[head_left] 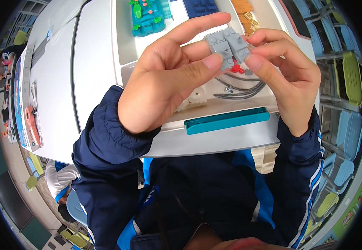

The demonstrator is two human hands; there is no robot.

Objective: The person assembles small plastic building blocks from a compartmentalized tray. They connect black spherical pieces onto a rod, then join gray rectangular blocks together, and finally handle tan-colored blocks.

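Between my two hands, above a white drawer-like tray point(231, 109), is a small grey building-brick assembly point(221, 46) with studs on top. My left hand point(170, 73) pinches its left side with thumb and fingers, the index finger stretched out past it. On the right edge of the same piece, my right hand point(287, 62) closes thumb and fingertips. The hands hide part of the piece's edges. Below it in the tray lie grey flexible hoses point(247, 92), small red pieces point(236, 68) and white pieces point(195, 96).
The tray's compartments hold a teal brick build point(149, 18), dark blue bricks point(199, 7) and orange-brown bricks point(244, 12). A teal handle point(226, 121) runs along its front. At the left lies an orange-handled tool point(32, 125). Another person point(60, 179) sits lower left; chairs point(349, 79) stand right.
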